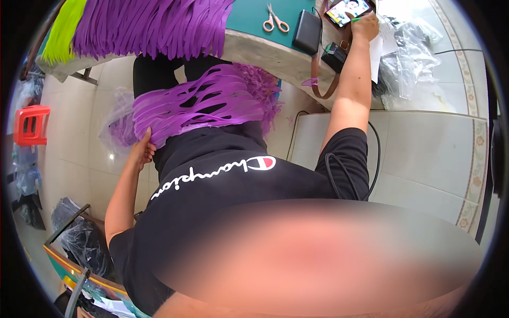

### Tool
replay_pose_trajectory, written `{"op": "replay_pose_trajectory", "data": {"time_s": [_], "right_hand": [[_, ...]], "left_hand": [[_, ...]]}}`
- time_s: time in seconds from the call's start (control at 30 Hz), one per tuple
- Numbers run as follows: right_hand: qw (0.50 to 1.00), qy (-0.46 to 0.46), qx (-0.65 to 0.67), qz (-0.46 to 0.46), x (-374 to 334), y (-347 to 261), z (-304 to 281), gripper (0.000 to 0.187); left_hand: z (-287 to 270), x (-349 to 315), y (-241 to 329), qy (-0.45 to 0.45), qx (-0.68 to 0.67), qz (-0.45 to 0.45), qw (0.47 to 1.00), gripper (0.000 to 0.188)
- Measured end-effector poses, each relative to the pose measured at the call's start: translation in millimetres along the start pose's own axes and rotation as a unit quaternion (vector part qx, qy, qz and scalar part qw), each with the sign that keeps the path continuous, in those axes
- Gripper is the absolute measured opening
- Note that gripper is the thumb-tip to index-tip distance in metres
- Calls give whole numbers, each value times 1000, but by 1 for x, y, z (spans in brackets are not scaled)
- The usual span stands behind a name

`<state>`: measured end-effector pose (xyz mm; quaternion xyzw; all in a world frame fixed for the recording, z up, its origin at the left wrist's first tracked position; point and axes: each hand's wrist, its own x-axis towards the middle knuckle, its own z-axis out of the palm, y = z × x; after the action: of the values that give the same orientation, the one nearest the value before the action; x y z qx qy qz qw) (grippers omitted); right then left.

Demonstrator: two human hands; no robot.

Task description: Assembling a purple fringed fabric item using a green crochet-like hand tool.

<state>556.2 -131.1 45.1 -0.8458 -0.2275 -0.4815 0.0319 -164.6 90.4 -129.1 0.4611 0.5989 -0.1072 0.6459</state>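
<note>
Work with purple fringe looks part-way along, judging by how things lie. Slitting seems done on the purple fringed piece (201,100) across the person's lap: long narrow strips run its width, with gaps between them, and it bunches into a crinkled mass at its right end. More purple strips (154,26) hang in a thick row over the front edge of the surface (265,49), lime strips (62,32) beside them at the left. What is left cannot be judged fully; the lap piece lies loose, neither folded nor stacked. Scissors (275,20) with pale pink handles rest on the teal mat (244,16), in neither hand. Left arm: bent at the elbow, forearm angled forward beside the torso, left hand (142,151) at the near left edge of the lap piece. Thumb lies against the purple, fingers partly curled; whether they pinch it or merely rest there, cannot tell. Right arm: stretched well forward over the surface, elbow nearly straight, right hand (366,27) at the lower right corner of a lit phone (345,11). Its fingers are bent round a slim green stick (356,19), pen-like, end toward the screen; contact with the glass unclear.
</note>
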Motion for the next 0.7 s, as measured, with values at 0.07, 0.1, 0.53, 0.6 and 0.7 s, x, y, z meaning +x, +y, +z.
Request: {"op": "replay_pose_trajectory", "data": {"time_s": [0.07, 0.1, 0.53, 0.6, 0.7], "right_hand": [[1000, 8, -8, 11, 7, 13, 10, 79], [1000, 15, -12, 21, 11, 22, 14, 75], [998, -26, -47, 44, 16, 19, 5, 80], [992, -14, 48, 118, 27, 7, -10, 75], [959, 55, 169, 221, 37, -15, -37, 50]], "left_hand": [[0, -3, -1, -6, -42, 14, 999, 60], [1, -3, 1, -9, -85, 26, 996, 52], [-8, -26, 41, -35, -551, 239, 799, 28], [-12, -25, 49, -92, -575, 218, 783, 37], [-1, -26, 63, -238, -577, 177, 761, 41]]}}
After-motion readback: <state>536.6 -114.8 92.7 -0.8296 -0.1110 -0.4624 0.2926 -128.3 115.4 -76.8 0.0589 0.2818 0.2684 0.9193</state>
